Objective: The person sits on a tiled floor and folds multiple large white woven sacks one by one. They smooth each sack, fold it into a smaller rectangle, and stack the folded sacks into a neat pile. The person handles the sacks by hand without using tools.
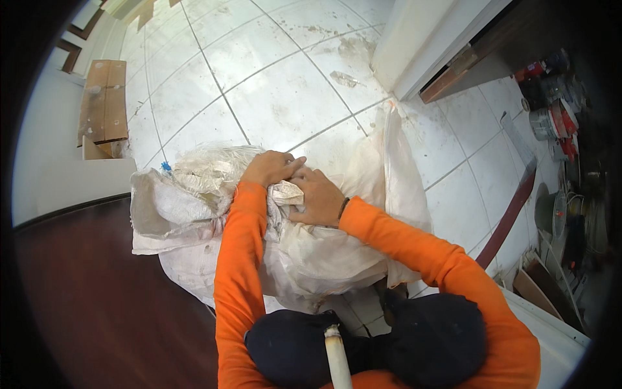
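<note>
A bulky, dirty white woven sack [330, 266] lies bunched on the tiled floor in front of my knees. My left hand [272, 168] rests on its gathered upper part with the fingers curled into the material. Just to the right, my right hand [317, 200] grips the same bunched material, close against the left. Between and below the hands a crumpled fold [285, 194] sticks out. Rolled and creased sacking [172, 204] lies left of my left forearm, with a blue tuft of string [166, 166] at its edge. Whatever may be inside the sack is hidden.
A dark brown panel [110, 292] fills the lower left. Cardboard [103, 104] leans by the left wall. A white door frame [421, 48] stands at the far right. Several cans [551, 123] and a long dark red strip [512, 211] lie rightward. A pale stick [337, 356] shows between my knees.
</note>
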